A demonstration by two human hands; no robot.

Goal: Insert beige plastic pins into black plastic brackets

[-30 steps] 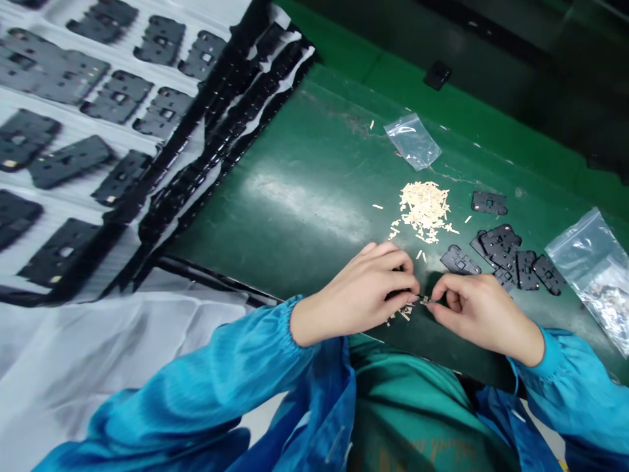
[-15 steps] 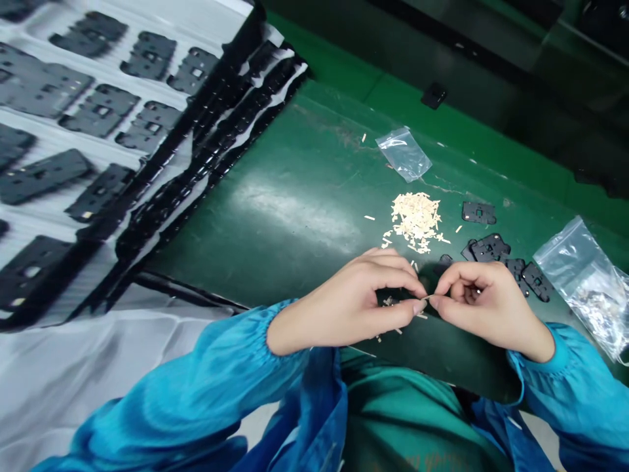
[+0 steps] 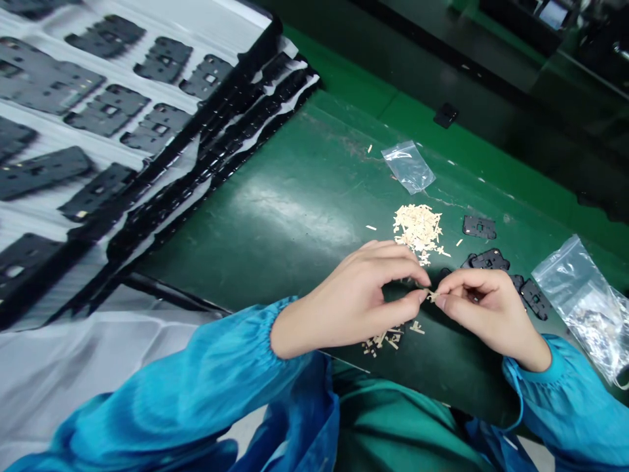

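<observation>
I read both grips as clenched at the fingertips: the left grip (image 3: 351, 305) and the right grip (image 3: 484, 313) pinch one pale sliver (image 3: 431, 296) between them, above the green surface (image 3: 299, 226), a hold that appears suited to so small a part. A heap of pale slivers (image 3: 417, 229) lies just ahead of the grips, seemingly kept within short reach, and a loose scatter (image 3: 388, 339) lies just behind them. Black plastic frames (image 3: 488, 260) sit ahead of the right grip, a zip bag (image 3: 582, 308) of small silvery parts lies beyond it, and a white tray (image 3: 196, 33) of black frames lies well left of the left grip
</observation>
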